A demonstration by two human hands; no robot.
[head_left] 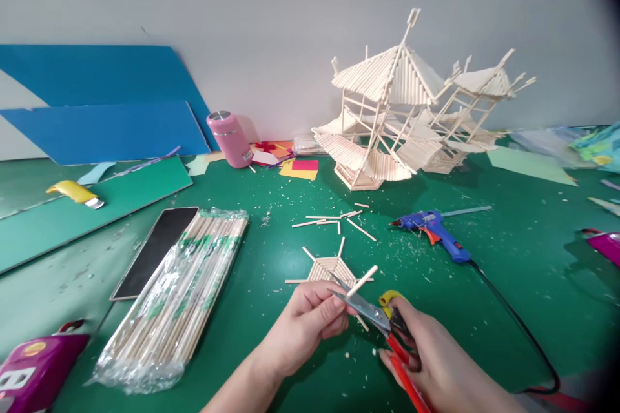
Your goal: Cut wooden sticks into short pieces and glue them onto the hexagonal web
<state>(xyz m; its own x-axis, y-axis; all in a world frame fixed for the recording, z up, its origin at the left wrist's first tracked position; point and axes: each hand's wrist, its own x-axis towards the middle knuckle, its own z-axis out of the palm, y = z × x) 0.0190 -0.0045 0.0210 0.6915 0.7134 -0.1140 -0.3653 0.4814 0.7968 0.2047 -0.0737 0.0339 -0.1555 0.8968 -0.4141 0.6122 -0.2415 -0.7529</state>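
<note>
The right hand [431,352] grips the scissors [372,313] by their smooth handles, one red, one yellow and black, with fingers curled around them. The left hand [310,316] pinches a short, round, pale wooden stick [364,280] between thumb and fingers. The stick slants up where the parted steel blades cross it; whether they actually touch it is hard to tell. Just beyond the left hand, a flat hexagonal web of thin sticks [329,268] lies on the green tabletop [271,258], its spokes poking past the rim. To the left, crinkled clear plastic wraps a bundle of straight sticks [179,290]. Farther off are slim loose sticks [323,217] and, to the right, a blue plastic glue gun [438,232] with an orange trigger. At the back stand a rounded pink tumbler [230,139] and a tiered stick model [387,80] with ribbed, sloping roofs.
</note>
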